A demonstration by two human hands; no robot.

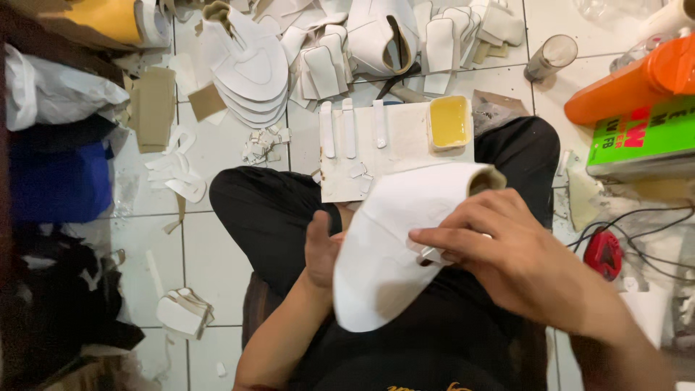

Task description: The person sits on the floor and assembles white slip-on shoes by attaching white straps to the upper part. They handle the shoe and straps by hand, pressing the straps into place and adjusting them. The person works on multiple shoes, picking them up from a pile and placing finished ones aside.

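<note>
White leather-like shoe upper piece (pixel 391 246) sits at the centre of the frame over your lap. Your left hand (pixel 321 250) grips its left edge, thumb up and fingers hidden behind it. Your right hand (pixel 499 246) lies curled on its right side, pinching a small tool (pixel 428 253) against it. Just above rests a white board (pixel 405 148) with strips and a yellow glue tub (pixel 449 122). White cut pieces (pixel 253 72) crowd the upper frame.
</note>
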